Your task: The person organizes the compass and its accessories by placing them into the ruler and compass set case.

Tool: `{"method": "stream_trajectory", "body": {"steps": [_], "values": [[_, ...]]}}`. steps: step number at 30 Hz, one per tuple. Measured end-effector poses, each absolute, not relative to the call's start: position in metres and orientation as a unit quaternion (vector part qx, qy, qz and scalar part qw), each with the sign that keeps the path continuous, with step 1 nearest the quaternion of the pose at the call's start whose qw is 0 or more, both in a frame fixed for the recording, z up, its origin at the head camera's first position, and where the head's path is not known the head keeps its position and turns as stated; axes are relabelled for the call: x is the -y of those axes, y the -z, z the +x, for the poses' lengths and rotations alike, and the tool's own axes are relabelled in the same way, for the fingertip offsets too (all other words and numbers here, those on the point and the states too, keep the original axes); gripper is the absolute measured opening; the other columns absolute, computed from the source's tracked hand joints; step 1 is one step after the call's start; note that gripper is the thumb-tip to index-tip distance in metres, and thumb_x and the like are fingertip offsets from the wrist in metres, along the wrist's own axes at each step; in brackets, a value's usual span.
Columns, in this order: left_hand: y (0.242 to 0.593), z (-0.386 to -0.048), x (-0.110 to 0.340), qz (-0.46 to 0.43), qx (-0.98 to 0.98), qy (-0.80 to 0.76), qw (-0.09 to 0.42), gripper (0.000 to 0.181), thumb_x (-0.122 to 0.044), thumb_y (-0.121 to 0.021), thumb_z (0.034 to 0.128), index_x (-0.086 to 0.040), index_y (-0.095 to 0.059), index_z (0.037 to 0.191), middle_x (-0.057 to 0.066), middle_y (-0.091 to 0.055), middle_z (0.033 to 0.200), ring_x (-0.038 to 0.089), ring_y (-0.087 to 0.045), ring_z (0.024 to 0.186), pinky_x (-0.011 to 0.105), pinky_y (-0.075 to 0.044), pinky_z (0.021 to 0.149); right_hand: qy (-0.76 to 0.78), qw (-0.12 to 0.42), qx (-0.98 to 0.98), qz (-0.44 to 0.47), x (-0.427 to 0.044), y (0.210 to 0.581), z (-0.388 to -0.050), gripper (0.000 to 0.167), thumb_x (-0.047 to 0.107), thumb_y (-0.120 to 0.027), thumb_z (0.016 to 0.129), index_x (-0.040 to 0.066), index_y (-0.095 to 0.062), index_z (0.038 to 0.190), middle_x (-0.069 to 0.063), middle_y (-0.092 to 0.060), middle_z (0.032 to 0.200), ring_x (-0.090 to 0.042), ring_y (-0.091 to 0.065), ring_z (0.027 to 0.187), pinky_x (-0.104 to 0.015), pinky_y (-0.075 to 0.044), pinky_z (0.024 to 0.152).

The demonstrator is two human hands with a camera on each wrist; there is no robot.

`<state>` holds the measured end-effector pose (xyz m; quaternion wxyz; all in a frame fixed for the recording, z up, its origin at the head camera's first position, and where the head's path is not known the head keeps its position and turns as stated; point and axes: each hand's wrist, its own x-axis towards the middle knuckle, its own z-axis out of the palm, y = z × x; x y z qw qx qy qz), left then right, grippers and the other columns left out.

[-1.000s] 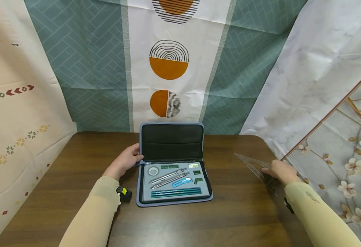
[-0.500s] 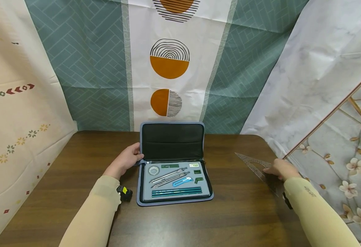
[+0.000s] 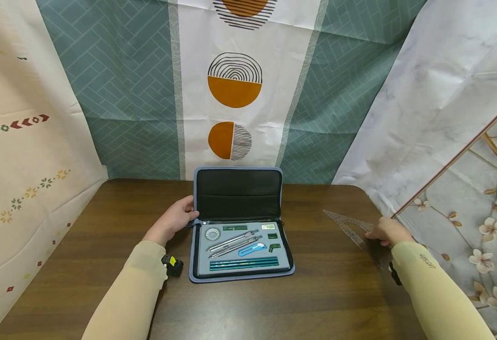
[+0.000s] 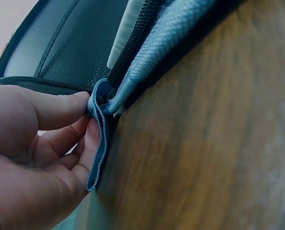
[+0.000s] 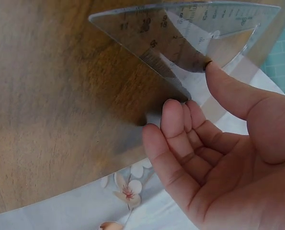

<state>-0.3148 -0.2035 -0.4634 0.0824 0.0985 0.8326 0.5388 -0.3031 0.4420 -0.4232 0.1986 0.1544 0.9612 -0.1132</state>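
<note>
In the head view an open zip case (image 3: 206, 278) with blue edging stands mid-table, its black lid (image 3: 238, 193) raised. Its grey tray holds silver compasses (image 3: 231, 243), a blue utility knife (image 3: 252, 249), dark teal pencils (image 3: 244, 263) and small green pieces. My left hand (image 3: 176, 219) pinches the case's left side at the hinge, by a blue fabric loop (image 4: 100, 139). At the table's right edge my right hand (image 3: 388, 231) holds a clear set square (image 3: 346, 224). In the right wrist view the thumb touches its cut-out and the curled fingertips meet its outer edge.
The brown wooden table (image 3: 316, 297) carries everything. Its right edge meets a flowered cloth (image 3: 486, 245) close to my right hand. A patterned curtain (image 3: 146, 94) hangs behind the case, and a cream cloth (image 3: 31, 212) borders the left side.
The fingers of my right hand have shifted slightly to the right at the set square. My left hand and the case stay put, and the head view has drifted a little.
</note>
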Motion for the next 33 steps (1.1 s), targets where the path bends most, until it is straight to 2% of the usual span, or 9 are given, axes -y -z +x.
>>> {"method": "stream_trajectory", "body": {"steps": [6, 10, 16, 23, 29, 31, 33], "values": [[0.464, -0.315, 0.203, 0.099, -0.832, -0.54, 0.082, 0.038, -0.005, -0.056, 0.115, -0.008, -0.056, 0.153, 0.021, -0.066, 0.143, 0.041, -0.054, 0.133, 0.071, -0.036, 0.121, 0.161, 0.195, -0.955, 0.152, -0.431, 0.413, -0.292, 0.035, 0.023, -0.073, 0.106, -0.008, -0.06, 0.098, -0.012, -0.06, 0.079, -0.02, -0.062, 0.067, -0.031, -0.055, 0.064], [0.463, -0.314, 0.203, 0.096, -0.831, -0.541, 0.084, 0.038, -0.006, -0.057, 0.1151, -0.009, -0.056, 0.153, 0.021, -0.066, 0.142, 0.041, -0.053, 0.133, 0.071, -0.036, 0.121, 0.206, 0.187, -0.948, 0.153, -0.428, 0.41, -0.284, 0.031, 0.021, -0.071, 0.104, -0.002, -0.055, 0.091, -0.007, -0.058, 0.072, -0.016, -0.058, 0.064, -0.03, -0.055, 0.064], [0.464, -0.313, 0.204, 0.097, -0.832, -0.54, 0.083, 0.038, -0.006, -0.056, 0.1152, -0.008, -0.056, 0.153, 0.021, -0.066, 0.142, 0.041, -0.053, 0.132, 0.071, -0.036, 0.121, 0.224, 0.18, -0.947, 0.144, -0.427, 0.407, -0.279, 0.031, 0.023, -0.071, 0.103, 0.002, -0.055, 0.088, -0.004, -0.055, 0.069, -0.015, -0.055, 0.063, -0.029, -0.052, 0.061], [0.466, -0.314, 0.204, 0.098, -0.834, -0.538, 0.079, 0.038, -0.006, -0.056, 0.1151, -0.008, -0.055, 0.153, 0.022, -0.065, 0.144, 0.041, -0.054, 0.133, 0.071, -0.037, 0.12, 0.229, 0.172, -0.95, 0.125, -0.431, 0.405, -0.277, 0.035, 0.026, -0.072, 0.103, 0.009, -0.052, 0.08, -0.005, -0.056, 0.073, -0.017, -0.058, 0.066, -0.03, -0.055, 0.062], [0.466, -0.316, 0.204, 0.102, -0.835, -0.534, 0.08, 0.038, -0.007, -0.057, 0.115, -0.008, -0.055, 0.153, 0.022, -0.065, 0.144, 0.041, -0.054, 0.133, 0.071, -0.037, 0.121, 0.252, 0.164, -0.948, 0.109, -0.437, 0.408, -0.273, 0.034, 0.023, -0.071, 0.102, 0.01, -0.058, 0.073, -0.003, -0.061, 0.071, -0.015, -0.06, 0.064, -0.032, -0.06, 0.063], [0.466, -0.316, 0.204, 0.106, -0.834, -0.535, 0.08, 0.037, -0.007, -0.057, 0.115, -0.008, -0.056, 0.152, 0.021, -0.065, 0.143, 0.041, -0.055, 0.132, 0.071, -0.037, 0.121, 0.267, 0.162, -0.945, 0.101, -0.438, 0.41, -0.271, 0.034, 0.02, -0.071, 0.103, 0.01, -0.058, 0.073, -0.001, -0.06, 0.069, -0.013, -0.059, 0.063, -0.032, -0.06, 0.062], [0.466, -0.316, 0.204, 0.109, -0.833, -0.537, 0.08, 0.036, -0.007, -0.057, 0.1149, -0.008, -0.056, 0.151, 0.021, -0.066, 0.14, 0.04, -0.055, 0.131, 0.07, -0.038, 0.12, 0.281, 0.156, -0.943, 0.083, -0.44, 0.41, -0.269, 0.031, 0.016, -0.07, 0.104, 0.003, -0.061, 0.077, 0.0, -0.059, 0.069, -0.012, -0.058, 0.063, -0.032, -0.059, 0.062]]}}
